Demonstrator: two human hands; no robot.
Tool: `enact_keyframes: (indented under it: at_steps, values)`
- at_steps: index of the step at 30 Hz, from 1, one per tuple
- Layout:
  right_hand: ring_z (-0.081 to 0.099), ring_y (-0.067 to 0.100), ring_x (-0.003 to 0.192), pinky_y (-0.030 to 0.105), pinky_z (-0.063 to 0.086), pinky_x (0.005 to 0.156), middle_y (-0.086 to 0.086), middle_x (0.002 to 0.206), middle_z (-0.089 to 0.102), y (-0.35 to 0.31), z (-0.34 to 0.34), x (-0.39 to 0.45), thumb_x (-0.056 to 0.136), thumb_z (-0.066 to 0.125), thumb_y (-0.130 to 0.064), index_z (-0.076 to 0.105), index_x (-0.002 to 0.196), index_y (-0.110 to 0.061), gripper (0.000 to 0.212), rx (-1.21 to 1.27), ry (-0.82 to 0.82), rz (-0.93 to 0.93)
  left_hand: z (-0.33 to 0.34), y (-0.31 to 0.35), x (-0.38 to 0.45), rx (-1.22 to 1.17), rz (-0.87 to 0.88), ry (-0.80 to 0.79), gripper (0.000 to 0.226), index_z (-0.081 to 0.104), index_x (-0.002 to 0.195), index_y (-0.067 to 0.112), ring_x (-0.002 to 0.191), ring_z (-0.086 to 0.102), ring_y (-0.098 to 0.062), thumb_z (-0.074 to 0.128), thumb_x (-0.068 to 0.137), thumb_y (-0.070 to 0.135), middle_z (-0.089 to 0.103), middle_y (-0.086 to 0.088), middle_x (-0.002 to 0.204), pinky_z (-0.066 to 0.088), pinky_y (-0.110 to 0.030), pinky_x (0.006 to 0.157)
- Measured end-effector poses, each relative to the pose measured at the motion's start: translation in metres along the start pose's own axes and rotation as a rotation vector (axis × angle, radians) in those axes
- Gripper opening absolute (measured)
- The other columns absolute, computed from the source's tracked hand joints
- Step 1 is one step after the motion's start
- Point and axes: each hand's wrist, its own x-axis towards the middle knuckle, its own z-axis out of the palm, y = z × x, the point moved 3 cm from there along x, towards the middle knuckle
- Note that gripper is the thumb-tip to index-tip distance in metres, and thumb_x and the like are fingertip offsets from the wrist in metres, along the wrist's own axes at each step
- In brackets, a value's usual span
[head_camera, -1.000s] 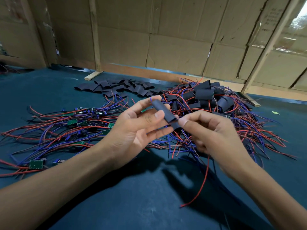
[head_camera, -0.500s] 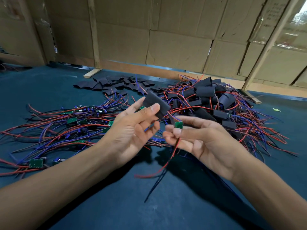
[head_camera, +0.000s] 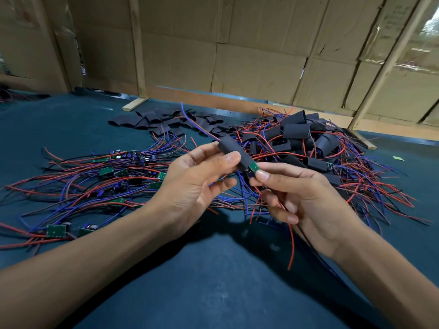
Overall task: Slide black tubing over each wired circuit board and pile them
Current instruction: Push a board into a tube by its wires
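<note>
left hand pinches the black tubing between thumb and forefinger, the other fingers loosely curled below and holding nothing. held by its middle, probably so both open ends stay clear: lead wires already exit the far end, past the left fingertips, and the near end faces the right hand. right hand pinches the circuit board at its green tail end, thumb and forefinger closed on it, lower fingers curled round the trailing red and dark wires (likely to keep them from snagging). board sits just off the right fingertips, its front part already inside the tubing mouth, tail still exposed. judgement: sleeve about half on; next push runs along the tube axis.

beyond the left fingers: unsleeved boards on the green table. beyond the right fingers: pile of sleeved boards. further out, spare tubing pieces.
</note>
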Motion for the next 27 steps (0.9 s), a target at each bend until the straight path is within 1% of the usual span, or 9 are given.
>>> enact_keyframes:
  at_steps: [3,7,10,14,18,22,24,26,27]
  values:
    - [0.044,0.007,0.049,0.016,0.023,0.033,0.008,0.084,0.071,0.001,-0.002,0.001,0.069,0.079,-0.018,0.078,0.098,-0.004,0.032,0.017,0.025,-0.005,0.001,-0.002,-0.001,0.025,-0.003,-0.028,0.032,0.067,0.100,0.013,0.083,0.069,-0.019,0.079,0.072,0.003,0.072,-0.009,0.095,0.056,-0.026,0.067]
    - [0.042,0.007,0.044,0.015,0.023,0.031,0.006,0.077,0.068,0.003,-0.003,0.002,0.063,0.083,-0.019,0.067,0.090,-0.007,0.034,0.044,0.049,-0.029,0.000,-0.005,-0.002,0.043,-0.008,-0.037,0.039,0.065,0.110,0.009,0.081,0.073,-0.021,0.078,0.073,0.007,0.074,-0.011,0.097,0.056,-0.026,0.065]
    - [0.047,0.009,0.048,0.016,0.026,0.033,0.006,0.076,0.068,0.002,-0.003,0.002,0.063,0.082,-0.022,0.075,0.083,-0.007,0.026,-0.043,0.036,-0.051,0.000,-0.006,-0.003,0.077,-0.012,-0.036,0.036,0.066,0.108,0.009,0.078,0.073,-0.019,0.078,0.074,0.005,0.075,-0.009,0.092,0.055,-0.025,0.064]
    - [0.050,0.012,0.058,0.020,0.028,0.038,0.006,0.075,0.065,0.002,-0.003,0.002,0.058,0.084,-0.025,0.080,0.092,-0.006,0.039,-0.070,0.043,-0.088,-0.002,-0.003,-0.002,0.182,0.080,0.041,0.036,0.067,0.097,0.007,0.072,0.070,-0.016,0.079,0.063,0.007,0.069,-0.009,0.084,0.057,-0.025,0.065]
    - [0.040,0.009,0.041,0.017,0.025,0.034,0.005,0.060,0.058,0.003,-0.003,0.002,0.058,0.085,-0.027,0.073,0.083,-0.008,0.033,-0.132,0.110,-0.121,-0.003,-0.003,-0.002,0.244,0.121,0.037,0.042,0.068,0.100,0.007,0.069,0.066,-0.018,0.081,0.060,0.012,0.066,-0.014,0.084,0.058,-0.026,0.067]
    - [0.030,0.011,0.036,0.014,0.020,0.033,0.007,0.053,0.053,-0.011,-0.014,0.002,0.062,0.084,-0.024,0.072,0.074,-0.013,0.019,-0.131,0.188,-0.219,0.003,0.001,-0.003,0.330,0.128,-0.104,0.042,0.064,0.117,0.011,0.092,0.075,-0.025,0.079,0.078,0.014,0.076,-0.007,0.095,0.060,-0.030,0.073]
    - [0.037,0.012,0.041,0.015,0.023,0.034,0.005,0.054,0.056,-0.027,-0.025,-0.002,0.071,0.084,-0.019,0.073,0.071,-0.016,0.011,-0.110,0.273,-0.408,-0.003,0.014,-0.003,0.744,0.320,-0.188,0.038,0.060,0.127,0.016,0.100,0.074,-0.018,0.071,0.091,0.023,0.077,0.000,0.104,0.058,-0.029,0.085]
    - [0.042,0.014,0.044,0.018,0.026,0.036,0.002,0.057,0.059,-0.045,-0.042,-0.007,0.081,0.081,-0.016,0.072,0.075,-0.019,0.011,-0.107,0.392,-0.647,-0.011,0.032,-0.002,1.421,0.709,-0.262,0.038,0.059,0.132,0.018,0.101,0.069,-0.011,0.061,0.098,0.033,0.074,0.007,0.108,0.051,-0.026,0.094]
    - [0.044,0.014,0.045,0.019,0.029,0.038,0.000,0.058,0.062,-0.053,-0.051,-0.009,0.084,0.080,-0.017,0.072,0.078,-0.019,0.010,-0.127,0.462,-0.731,-0.015,0.039,0.001,1.672,0.843,-0.298,0.036,0.061,0.131,0.017,0.102,0.066,-0.015,0.058,0.099,0.033,0.073,0.005,0.108,0.050,-0.030,0.095]
